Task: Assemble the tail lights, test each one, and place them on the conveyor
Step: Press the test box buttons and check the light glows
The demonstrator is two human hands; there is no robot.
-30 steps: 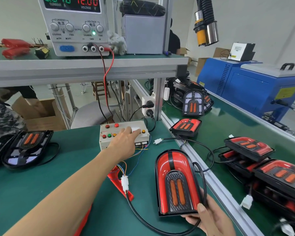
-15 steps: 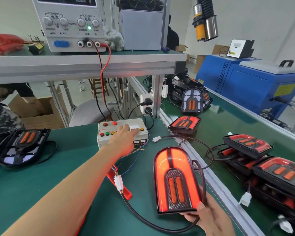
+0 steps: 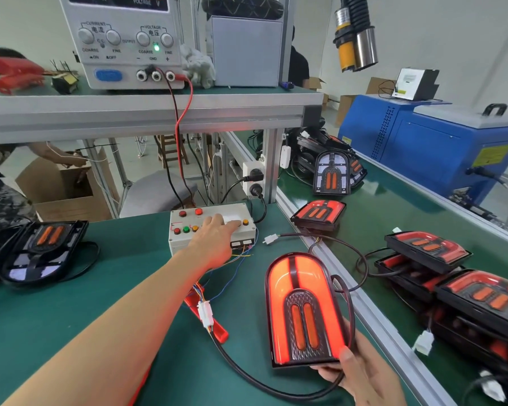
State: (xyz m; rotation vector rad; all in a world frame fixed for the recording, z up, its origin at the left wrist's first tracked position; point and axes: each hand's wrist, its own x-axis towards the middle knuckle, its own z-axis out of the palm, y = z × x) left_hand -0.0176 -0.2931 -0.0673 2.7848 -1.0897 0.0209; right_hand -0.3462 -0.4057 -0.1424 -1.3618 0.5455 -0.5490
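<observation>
Testing is under way: the left hand (image 3: 214,241) presses flat fingers on the button box (image 3: 211,227) at centre, while the right hand (image 3: 361,376) grips the glowing tail light (image 3: 302,306) at lower right; placing it on the conveyor (image 3: 393,206) remains.

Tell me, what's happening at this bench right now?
A person is testing a tail light. The right hand holds its lower edge while the left hand presses on the button box. The light glows red. Other tail lights already lie on the conveyor to the right.
</observation>
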